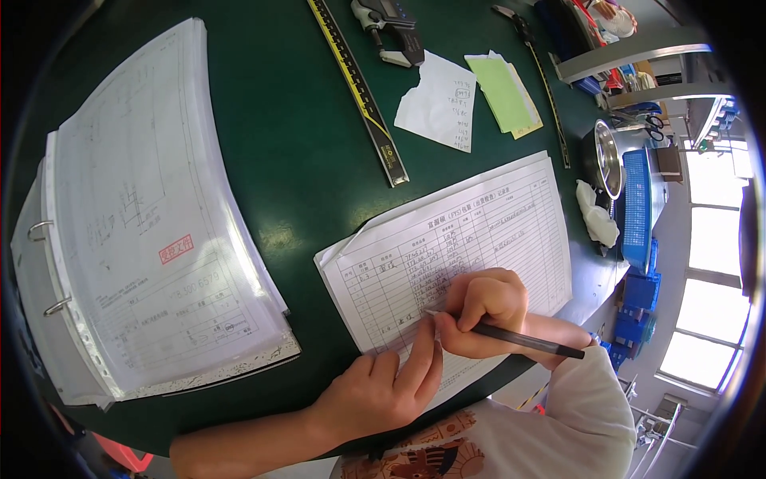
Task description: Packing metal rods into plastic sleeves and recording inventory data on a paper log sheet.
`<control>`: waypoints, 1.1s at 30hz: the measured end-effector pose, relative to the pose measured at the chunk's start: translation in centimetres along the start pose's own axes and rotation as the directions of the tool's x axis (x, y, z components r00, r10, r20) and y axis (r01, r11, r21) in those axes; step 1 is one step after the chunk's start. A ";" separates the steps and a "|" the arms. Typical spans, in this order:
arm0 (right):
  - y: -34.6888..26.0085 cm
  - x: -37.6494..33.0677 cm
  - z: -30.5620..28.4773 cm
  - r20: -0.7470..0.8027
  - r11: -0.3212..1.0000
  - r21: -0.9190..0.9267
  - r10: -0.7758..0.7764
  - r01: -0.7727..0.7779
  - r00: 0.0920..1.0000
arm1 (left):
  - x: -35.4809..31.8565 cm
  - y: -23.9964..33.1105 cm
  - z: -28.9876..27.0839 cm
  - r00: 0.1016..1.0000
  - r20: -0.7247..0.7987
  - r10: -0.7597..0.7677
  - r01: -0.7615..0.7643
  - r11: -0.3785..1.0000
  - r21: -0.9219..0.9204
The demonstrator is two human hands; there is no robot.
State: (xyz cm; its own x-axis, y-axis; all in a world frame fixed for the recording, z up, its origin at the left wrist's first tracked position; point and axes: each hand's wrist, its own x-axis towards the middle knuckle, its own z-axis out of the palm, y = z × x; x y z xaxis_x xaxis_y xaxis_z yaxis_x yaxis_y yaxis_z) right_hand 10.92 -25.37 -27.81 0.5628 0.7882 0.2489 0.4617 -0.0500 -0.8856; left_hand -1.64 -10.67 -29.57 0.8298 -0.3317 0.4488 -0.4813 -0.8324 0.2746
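Note:
A stack of printed form sheets (519, 199) lies on the green tabletop in front of me, its table partly filled with handwriting. My right hand (484, 310) is closed around a dark pen (531, 342), the tip touching the top sheet near its lower left rows. Beside the tip, my left hand (391, 389) rests on the sheet's lower edge with index and middle fingers stretched out, holding nothing. To the left lies an open ring binder (152, 215) with a drawing in a clear sleeve and a red stamp mark.
Beyond the sheets lie a black-and-yellow ruler (359, 96), a digital micrometer (391, 30), a torn white note (439, 104) and a green note pad (503, 92). At the right are a metal bowl (604, 156), a blue basket (637, 211), a crumpled white cloth (594, 214) and scissors (656, 124).

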 end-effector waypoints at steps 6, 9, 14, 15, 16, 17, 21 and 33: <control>-0.1 0.2 0.0 0.008 1.000 -0.025 0.001 -0.001 1.000 | 0.0 0.0 0.0 1.000 0.006 0.003 -0.003 1.000 -0.003; -0.3 0.2 -0.2 0.037 0.999 -0.035 0.019 -0.018 0.999 | 0.0 0.0 0.1 1.000 0.002 0.002 -0.002 1.000 -0.003; -0.2 0.0 -0.1 0.005 1.000 -0.022 0.016 -0.016 1.000 | 0.0 -0.1 0.0 1.000 0.004 0.008 -0.008 1.000 0.002; -0.2 0.1 -0.1 0.007 0.999 -0.035 0.023 -0.022 1.000 | 0.0 0.0 0.0 1.000 0.004 0.003 -0.003 1.000 -0.005; -0.2 0.1 -0.1 0.007 0.999 -0.034 0.023 -0.023 1.000 | -0.1 0.0 0.0 1.000 0.005 -0.002 0.002 1.000 -0.012; -0.2 0.1 -0.1 0.010 0.999 -0.037 0.018 -0.018 1.000 | -0.1 0.0 0.1 1.000 0.005 -0.002 0.002 1.000 -0.012; -0.2 0.1 -0.1 0.017 0.999 -0.035 0.006 -0.006 1.000 | 0.0 -0.1 0.0 1.000 0.006 0.002 -0.002 1.000 -0.003; -0.2 -0.4 -0.5 -0.048 0.998 -0.053 0.011 -0.013 0.999 | 0.0 0.0 0.1 1.000 0.012 -0.004 0.004 1.000 -0.013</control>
State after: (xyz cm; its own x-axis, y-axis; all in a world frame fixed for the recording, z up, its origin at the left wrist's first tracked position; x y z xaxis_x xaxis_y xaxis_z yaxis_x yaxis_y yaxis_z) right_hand 11.00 -25.95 -27.56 0.6000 0.7574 0.2577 0.4899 -0.0932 -0.8668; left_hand -1.66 -10.66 -29.64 0.8350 -0.3337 0.4374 -0.4816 -0.8278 0.2878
